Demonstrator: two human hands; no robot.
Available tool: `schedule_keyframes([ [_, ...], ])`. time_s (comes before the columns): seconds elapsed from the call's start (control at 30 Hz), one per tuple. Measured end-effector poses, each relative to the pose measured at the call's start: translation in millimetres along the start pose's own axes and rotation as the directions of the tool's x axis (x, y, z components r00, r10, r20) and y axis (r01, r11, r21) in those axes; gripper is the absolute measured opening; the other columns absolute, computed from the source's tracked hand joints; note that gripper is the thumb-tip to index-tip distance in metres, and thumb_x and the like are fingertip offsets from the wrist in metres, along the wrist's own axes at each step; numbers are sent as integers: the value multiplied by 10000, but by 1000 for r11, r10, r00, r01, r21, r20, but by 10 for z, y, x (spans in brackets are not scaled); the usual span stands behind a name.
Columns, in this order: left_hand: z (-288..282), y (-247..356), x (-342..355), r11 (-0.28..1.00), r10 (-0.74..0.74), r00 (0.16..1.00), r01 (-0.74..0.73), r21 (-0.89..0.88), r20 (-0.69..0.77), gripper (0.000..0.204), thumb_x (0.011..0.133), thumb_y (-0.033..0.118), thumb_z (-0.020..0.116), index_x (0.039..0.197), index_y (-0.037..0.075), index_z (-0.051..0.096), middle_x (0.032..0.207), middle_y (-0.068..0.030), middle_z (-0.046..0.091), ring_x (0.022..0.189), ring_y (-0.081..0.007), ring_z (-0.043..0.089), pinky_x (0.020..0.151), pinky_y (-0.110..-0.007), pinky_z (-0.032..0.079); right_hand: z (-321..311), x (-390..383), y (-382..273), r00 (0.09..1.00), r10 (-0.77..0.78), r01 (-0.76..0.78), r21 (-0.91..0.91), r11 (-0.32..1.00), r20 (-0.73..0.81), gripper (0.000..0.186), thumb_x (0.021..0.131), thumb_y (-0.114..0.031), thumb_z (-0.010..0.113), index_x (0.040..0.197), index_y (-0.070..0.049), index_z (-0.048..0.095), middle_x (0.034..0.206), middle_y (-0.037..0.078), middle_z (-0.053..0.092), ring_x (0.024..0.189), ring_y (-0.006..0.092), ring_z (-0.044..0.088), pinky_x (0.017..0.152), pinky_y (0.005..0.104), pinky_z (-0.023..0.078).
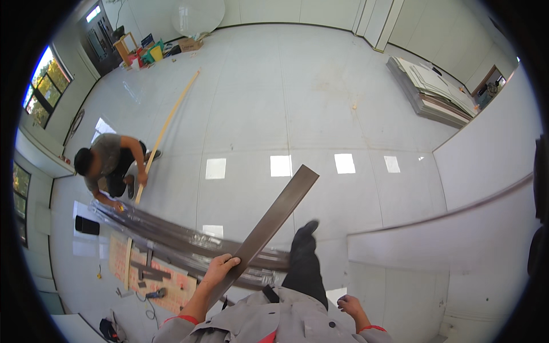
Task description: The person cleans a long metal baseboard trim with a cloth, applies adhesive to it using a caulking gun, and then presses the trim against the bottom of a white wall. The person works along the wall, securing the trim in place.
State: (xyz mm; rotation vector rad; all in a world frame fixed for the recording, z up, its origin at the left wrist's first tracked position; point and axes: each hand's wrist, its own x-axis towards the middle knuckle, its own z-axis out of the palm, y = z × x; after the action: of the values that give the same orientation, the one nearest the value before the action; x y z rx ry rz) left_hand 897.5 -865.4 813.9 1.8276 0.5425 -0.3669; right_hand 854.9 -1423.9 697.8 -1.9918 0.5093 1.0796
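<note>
My left hand (pixel 220 268) grips a long brown board (pixel 277 211) that rises diagonally toward the middle of the view. Below it, long brown lengths wrapped in clear plastic (pixel 166 228) lie on the floor beside my dark-clad leg (pixel 303 263). My right hand (pixel 349 304) hangs low at my right side with curled fingers; what they hold, if anything, I cannot make out.
A crouching person (pixel 117 160) holds a pale wooden strip (pixel 171 114) at left. Near them lie a black container (pixel 87 225) and a work sheet (pixel 177 291) with power tool (pixel 155 293). A panel stack (pixel 429 94) and white partition (pixel 486 160) are right; clutter (pixel 154 54) lines the back.
</note>
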Motion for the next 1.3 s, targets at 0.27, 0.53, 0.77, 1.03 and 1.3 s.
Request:
schedule_keyframes([
  [0.27, 666, 2066, 2381, 990, -88, 994, 80, -115, -68, 458, 918, 377, 699, 675, 34, 516, 658, 48, 413, 666, -83, 375, 578, -318, 329, -1956, 2013, -2348, 957, -184, 222, 159, 962, -224, 292, 898, -268, 633, 996, 1, 691, 827, 121, 723, 715, 179, 694, 633, 325, 556],
  [0.53, 836, 3246, 4605, 998, -37, 978, 25, -61, -205, 450, 909, 341, 710, 628, 78, 475, 633, 62, 383, 624, -80, 340, 542, -317, 290, -3947, 3168, -4471, 863, -477, 400, -353, 846, -167, 326, 898, -296, 623, 1071, -26, 680, 953, 143, 730, 858, 232, 703, 790, 370, 542],
  [0.77, 1045, 4666, 7339, 998, 22, 984, -31, -48, -176, 486, 918, 371, 704, 614, 62, 483, 632, 43, 402, 631, -92, 343, 548, -335, 287, -5301, 4147, -4832, 881, -167, 203, 35, 979, -442, 332, 875, -307, 631, 1028, -19, 688, 904, 156, 729, 828, 279, 703, 769, 393, 548],
  [1.03, 1755, 7246, 10032, 981, 178, 976, -166, 103, -128, 472, 939, 386, 668, 659, 37, 516, 660, 24, 446, 650, -108, 376, 574, -340, 325, -5691, 4590, -4470, 911, 335, -135, 593, 794, -241, 341, 883, -273, 673, 1030, 34, 700, 889, 130, 728, 789, 208, 719, 677, 332, 612],
  [1.3, 3517, 9385, 12055, 977, 182, 983, -179, 118, -13, 408, 941, 364, 664, 766, -4, 642, 717, -16, 587, 642, -122, 502, 596, -319, 420, -8077, 6257, -4983, 942, 305, -195, 504, 841, -143, 345, 882, -312, 640, 1008, -1, 720, 855, 99, 747, 743, 194, 718, 665, 339, 583],
])
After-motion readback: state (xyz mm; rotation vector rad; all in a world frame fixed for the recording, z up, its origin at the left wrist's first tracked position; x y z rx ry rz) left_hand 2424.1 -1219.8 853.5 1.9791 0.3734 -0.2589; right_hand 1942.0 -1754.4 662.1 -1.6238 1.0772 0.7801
